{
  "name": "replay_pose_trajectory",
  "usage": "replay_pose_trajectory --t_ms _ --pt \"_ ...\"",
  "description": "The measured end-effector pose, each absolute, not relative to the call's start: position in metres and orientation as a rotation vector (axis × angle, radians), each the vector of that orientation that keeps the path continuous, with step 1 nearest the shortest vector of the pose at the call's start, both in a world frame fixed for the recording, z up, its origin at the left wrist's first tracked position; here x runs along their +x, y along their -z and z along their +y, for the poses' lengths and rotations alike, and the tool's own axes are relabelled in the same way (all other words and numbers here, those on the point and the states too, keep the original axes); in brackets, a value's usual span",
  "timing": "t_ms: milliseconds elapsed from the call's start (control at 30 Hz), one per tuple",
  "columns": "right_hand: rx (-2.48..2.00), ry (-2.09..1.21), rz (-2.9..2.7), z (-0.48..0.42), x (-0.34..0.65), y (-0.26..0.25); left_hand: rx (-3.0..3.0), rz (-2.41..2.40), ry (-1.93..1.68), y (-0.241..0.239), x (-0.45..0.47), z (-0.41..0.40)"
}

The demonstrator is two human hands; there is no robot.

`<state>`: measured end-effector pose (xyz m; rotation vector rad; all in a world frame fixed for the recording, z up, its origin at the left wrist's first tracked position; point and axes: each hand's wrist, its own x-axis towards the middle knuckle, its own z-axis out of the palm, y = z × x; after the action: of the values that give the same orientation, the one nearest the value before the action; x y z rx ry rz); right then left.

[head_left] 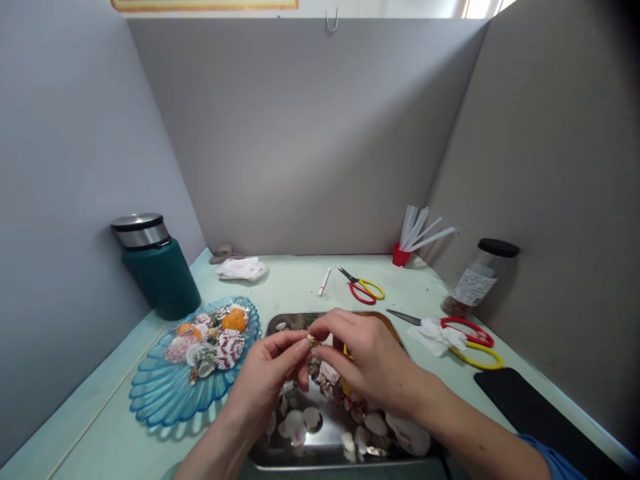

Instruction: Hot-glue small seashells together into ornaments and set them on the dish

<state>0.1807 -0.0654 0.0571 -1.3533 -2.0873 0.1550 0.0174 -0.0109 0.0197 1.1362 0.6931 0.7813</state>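
Over the metal tray [320, 464], my left hand [270, 367] and my right hand [367, 357] meet fingertip to fingertip. Pinched between them is a small brownish shell [313, 340], partly covered by the fingers. Beneath the hands the tray holds many loose shells; white ones [295, 427] lie at its front left and a large pale shell [410, 435] at its front right. Something yellow in the tray is mostly hidden behind my right hand. Left of my hands, a blue scalloped glass dish [165, 393] carries a pile of shells [213, 343], some orange, some purple-striped.
A green flask [163, 277] stands behind the dish. Small scissors [363, 287] and a white stick [325, 281] lie beyond the tray. To the right are larger scissors [475, 343], a crumpled tissue [435, 335], a lidded jar [475, 283], a red cup of glue sticks [401, 255] and a black phone-like slab [530, 407].
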Motion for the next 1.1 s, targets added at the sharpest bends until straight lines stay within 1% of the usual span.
replay_pose_trajectory --t_ms 367,500,600,667,700,800,867,933,1000,1100 --pt "-1.384 -0.098 -2.158 -0.064 0.179 -0.055 1.137 0.648 -0.775 -0.019 0.017 -0.011" --pt "-1.432 -0.109 -2.179 -0.065 0.178 -0.054 1.227 0.723 -0.732 -0.020 0.013 -0.014" --pt "-1.458 -0.151 -2.211 -0.066 0.177 -0.049 1.646 0.996 -0.838 -0.038 -0.010 -0.002" --pt "-1.448 -0.168 -2.237 -0.066 0.176 -0.044 2.094 1.336 -1.081 -0.064 -0.033 0.019" --pt "-1.437 -0.170 -2.256 -0.066 0.175 -0.041 2.286 1.587 -1.193 -0.081 -0.045 0.033" --pt "-1.372 -0.132 -2.305 -0.065 0.174 -0.035 2.288 1.968 -1.341 -0.132 -0.077 0.084" --pt "-1.351 -0.119 -2.309 -0.063 0.173 -0.035 2.229 2.177 -1.306 -0.157 -0.090 0.119" --pt "-1.343 -0.115 -2.297 -0.062 0.173 -0.037 2.140 2.338 -1.189 -0.168 -0.097 0.150" --pt "-1.342 -0.114 -2.273 -0.060 0.175 -0.039 2.055 2.429 -1.045 -0.169 -0.102 0.172" --pt "-1.347 -0.112 -2.237 -0.059 0.177 -0.038 1.995 2.508 -0.938 -0.163 -0.108 0.189"
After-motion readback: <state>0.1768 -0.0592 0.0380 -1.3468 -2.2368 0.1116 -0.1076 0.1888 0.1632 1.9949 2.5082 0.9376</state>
